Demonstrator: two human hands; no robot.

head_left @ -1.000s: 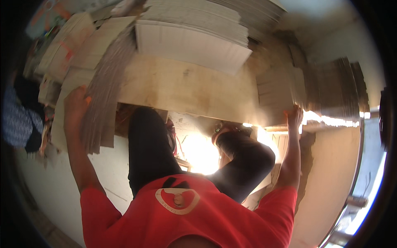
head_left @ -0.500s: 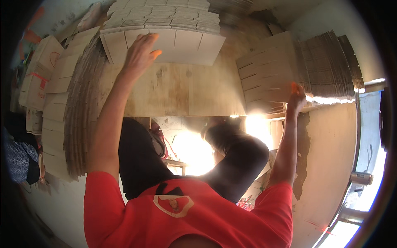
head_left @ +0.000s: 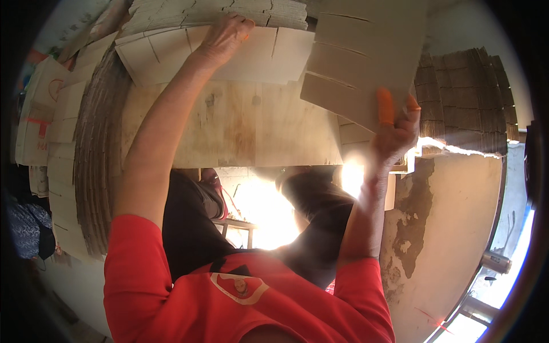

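My right hand (head_left: 398, 127), with orange covers on the thumb and a finger, grips a brown slotted cardboard sheet (head_left: 374, 48) by its lower edge. The sheet is raised and tilted, its slots opening toward the left. At the far side, my left hand (head_left: 227, 39) has its fingers curled at the upper edge of another slotted cardboard sheet (head_left: 171, 51), which lies in front of a stack. An orange cover shows on this hand too; its fingertips are partly hidden.
A wooden board (head_left: 229, 123) lies before me, above my knees. Layered cardboard stacks stand at the far side (head_left: 171, 12), the left (head_left: 94, 148) and the right (head_left: 463, 97). A printed carton (head_left: 37, 117) sits at the far left. Bright light falls between my legs.
My right hand has lifted a slotted sheet off the right pile and brought it up and leftward. My left hand has moved farther away and right, its fingers closing at the sheet's upper edge.
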